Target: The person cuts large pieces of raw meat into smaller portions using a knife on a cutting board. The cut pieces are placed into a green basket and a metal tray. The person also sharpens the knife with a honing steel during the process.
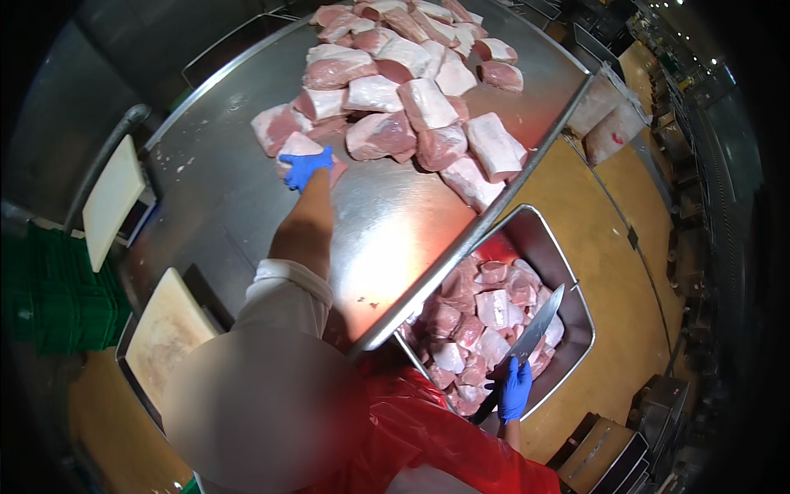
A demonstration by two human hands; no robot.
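Note:
Blue-gloved, my left hand point(306, 167) reaches far over the steel table point(234, 165). Its fingers are curled over the near side of a pale pink slab of pork point(301, 145) at the front of a pile. My right hand point(515, 390), gloved the same way, holds a long-bladed knife point(539, 323) by its dark handle. The blade points up and away, above a steel tub point(576, 284) of smaller pork chunks point(492, 309). Thick fat-capped pork pieces point(380, 136) lie heaped from the table's middle to its far edge.
A raised metal rim point(461, 247) divides the table from the tub. White cutting boards point(169, 342) are at the left, beside green crates point(70, 284). Bagged goods point(609, 115) stand beyond the table's right corner. A blurred patch covers the lower middle.

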